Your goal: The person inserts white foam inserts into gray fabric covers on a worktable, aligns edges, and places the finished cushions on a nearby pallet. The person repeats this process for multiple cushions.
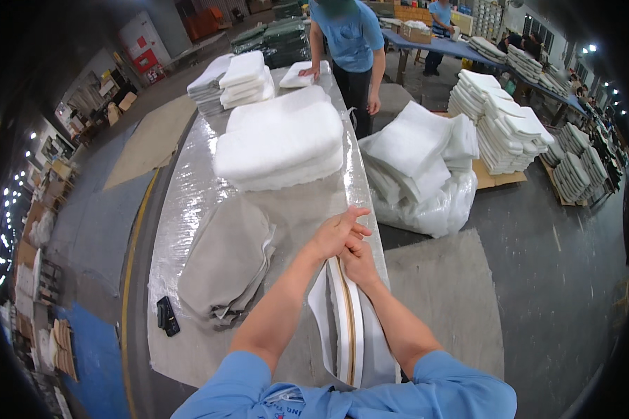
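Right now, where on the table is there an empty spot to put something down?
Bare plastic-covered table lies between the white foam pads and the grey fabric pile. It is crowded near both hands, which hold a white cover.

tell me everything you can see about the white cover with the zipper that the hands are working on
The white cushion cover looks like soft fabric, long and narrow as it lies, running from the person's chest toward the hands. A tan zipper strip runs lengthwise down its middle. It rests on the plastic-wrapped table near its right edge, with white folds spreading to either side. The left hand and right hand meet at its far end, pinching it there.
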A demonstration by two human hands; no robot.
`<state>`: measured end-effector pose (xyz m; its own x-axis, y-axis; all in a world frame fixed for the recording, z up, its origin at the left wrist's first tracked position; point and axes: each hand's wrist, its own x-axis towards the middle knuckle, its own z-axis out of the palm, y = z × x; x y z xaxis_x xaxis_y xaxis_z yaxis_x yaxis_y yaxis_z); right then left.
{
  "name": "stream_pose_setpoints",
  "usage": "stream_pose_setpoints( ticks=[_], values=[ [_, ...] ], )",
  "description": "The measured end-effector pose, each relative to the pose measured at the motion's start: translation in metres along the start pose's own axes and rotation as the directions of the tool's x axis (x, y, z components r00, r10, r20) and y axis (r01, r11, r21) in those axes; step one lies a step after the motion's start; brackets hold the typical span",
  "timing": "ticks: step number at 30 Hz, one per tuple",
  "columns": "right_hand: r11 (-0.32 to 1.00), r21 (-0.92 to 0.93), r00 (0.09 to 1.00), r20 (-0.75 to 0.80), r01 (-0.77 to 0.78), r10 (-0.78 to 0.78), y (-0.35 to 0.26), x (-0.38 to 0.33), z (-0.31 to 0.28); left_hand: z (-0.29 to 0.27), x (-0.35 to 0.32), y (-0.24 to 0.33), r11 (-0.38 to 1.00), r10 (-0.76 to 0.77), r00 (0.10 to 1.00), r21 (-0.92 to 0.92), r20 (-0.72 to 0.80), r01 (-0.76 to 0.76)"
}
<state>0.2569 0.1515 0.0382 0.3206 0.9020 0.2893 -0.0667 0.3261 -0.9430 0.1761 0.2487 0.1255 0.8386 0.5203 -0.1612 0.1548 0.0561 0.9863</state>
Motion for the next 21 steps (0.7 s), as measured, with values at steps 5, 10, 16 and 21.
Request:
stream_pose_setpoints(
  ticks=[5, 10, 16, 21],
  values=[
    [0.995, -0.068, 0.996, -0.045, 0.069, -0.072, -0.004, -0.027, -0.010, 0.024, -0.018, 0.002, 0.968, 0.063, 0.996, 0.240, 0.056, -0.075],
    [0.997, -0.073, 1.000, 0.002, -0.015, 0.016, -0.020, -0.015, -0.037, 0.014, -0.031, -0.046, 0.786, 0.089, 0.891, -0.518, -0.445, -0.337],
    [0.999, -0.043, 1.000, -0.026, -0.015, 0.014, -0.031, -0.004, -0.061, 0.060, -0.079, -0.181, 0.687, -0.466, 0.850, -0.706, -0.246, 0.172],
    [0.991, 0.129, 0.995, -0.082, -0.041, 0.052, -0.030, -0.008, -0.069, 0.096, -0.104, -0.197, 0.687, -0.504, 0.816, -0.705, -0.284, 0.178]
  ],
)
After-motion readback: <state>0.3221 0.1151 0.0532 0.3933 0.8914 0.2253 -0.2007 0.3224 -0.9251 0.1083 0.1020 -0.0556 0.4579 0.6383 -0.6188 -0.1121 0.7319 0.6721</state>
